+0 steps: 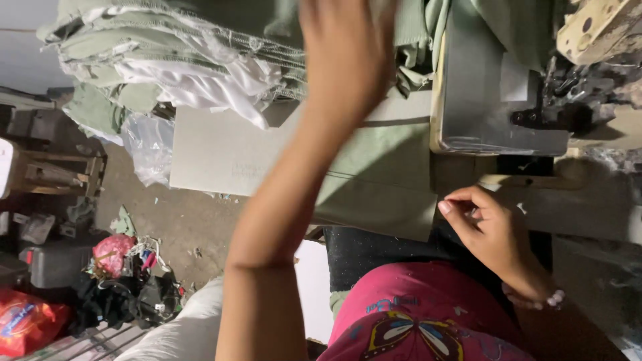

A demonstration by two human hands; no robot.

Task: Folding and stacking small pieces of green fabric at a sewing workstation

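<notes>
My left hand [344,53] is stretched far forward and blurred, over a heap of pale green and white garments [180,60] at the top of the view; its fingertips are cut off by the frame edge. A flat pale green cloth piece [381,180] lies on the grey work table [214,154], partly under my left forearm. My right hand [485,230] sits at the table's near edge with its fingers curled, thumb and forefinger pinched at the cloth's right corner. A grey sewing machine [501,100] stands just beyond that hand.
On the floor to the left lie a red bag [27,324], a pink bundle with black bits [114,254], a dark case [57,264] and a white sack [180,327]. A clear plastic bag [147,147] hangs off the table's left end.
</notes>
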